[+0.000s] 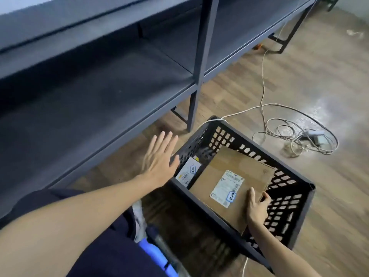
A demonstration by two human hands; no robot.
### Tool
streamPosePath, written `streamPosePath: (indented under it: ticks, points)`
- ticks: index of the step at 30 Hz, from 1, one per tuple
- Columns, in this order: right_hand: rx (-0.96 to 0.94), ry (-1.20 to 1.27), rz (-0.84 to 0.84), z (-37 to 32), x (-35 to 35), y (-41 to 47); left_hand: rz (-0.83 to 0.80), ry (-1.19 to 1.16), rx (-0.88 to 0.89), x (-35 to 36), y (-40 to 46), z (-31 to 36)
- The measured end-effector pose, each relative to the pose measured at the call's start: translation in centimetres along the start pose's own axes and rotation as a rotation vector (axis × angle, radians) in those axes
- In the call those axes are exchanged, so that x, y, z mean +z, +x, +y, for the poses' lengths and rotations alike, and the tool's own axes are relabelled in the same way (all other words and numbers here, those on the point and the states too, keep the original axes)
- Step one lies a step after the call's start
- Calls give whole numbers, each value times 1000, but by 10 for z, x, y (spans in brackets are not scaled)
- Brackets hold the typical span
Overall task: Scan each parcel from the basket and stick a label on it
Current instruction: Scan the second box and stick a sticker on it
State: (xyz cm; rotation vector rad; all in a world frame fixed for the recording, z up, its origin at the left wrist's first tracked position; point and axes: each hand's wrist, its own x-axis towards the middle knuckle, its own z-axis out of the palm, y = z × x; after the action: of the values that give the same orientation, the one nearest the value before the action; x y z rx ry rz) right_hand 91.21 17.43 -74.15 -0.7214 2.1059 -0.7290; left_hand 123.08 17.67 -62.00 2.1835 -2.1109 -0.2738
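Now your right hand [256, 206] grips the cardboard parcel [237, 176] in the basket [287, 198] at lower right, while your left hand [159, 156] hovers with fingers spread.

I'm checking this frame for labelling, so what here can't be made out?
All in the head view:
- Print on the shipping label of the cardboard parcel: too small and blurred.
- White parcel: mostly hidden by the cardboard parcel and the basket wall.
- Basket floor: covered by parcels.
- Right hand fingertips: curled behind the parcel's edge.
- Left hand: motion-blurred.
- Scanner: none visible.
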Motion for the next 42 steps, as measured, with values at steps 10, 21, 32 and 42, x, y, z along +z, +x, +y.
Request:
streamPosePath:
  ticks: [10,21,32,42]
  points:
    - [127,-123,-93,33,67,48,-18,-64,-86,47,4,-30]
    - [339,-600,-122,43,106,118,0,-75,-133,48,12,-44]
    - [367,-428,-323,57,76,99,40,-95,-160,23,15,-49]
    - [-127,-675,-283,-59,106,23,-18,-36,-120,-19,8,-36]
